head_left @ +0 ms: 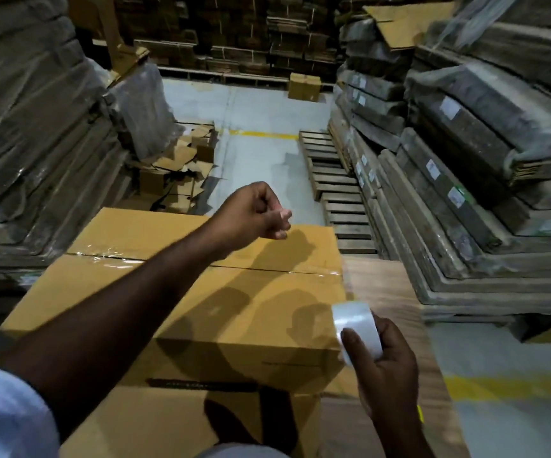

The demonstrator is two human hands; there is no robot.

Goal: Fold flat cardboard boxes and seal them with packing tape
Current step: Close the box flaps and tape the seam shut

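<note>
A brown cardboard box [109, 292] stands folded up in front of me, its top flaps closed and clear tape running along the centre seam. My left hand [254, 211] reaches out over the box's far right corner, fingers curled shut, with nothing visible in them. Beside the box's near right corner, my right hand [383, 361] grips a roll of clear packing tape [355, 322]. A second brown box [155, 421] sits lower, under the front of the first.
Tall wrapped stacks of flat cardboard [485, 166] rise on the right, and more [29, 143] on the left. Wooden pallets [337, 180] lie on the grey floor ahead. Loose folded boxes [181, 170] are piled at the left. A small box [304, 86] stands far back.
</note>
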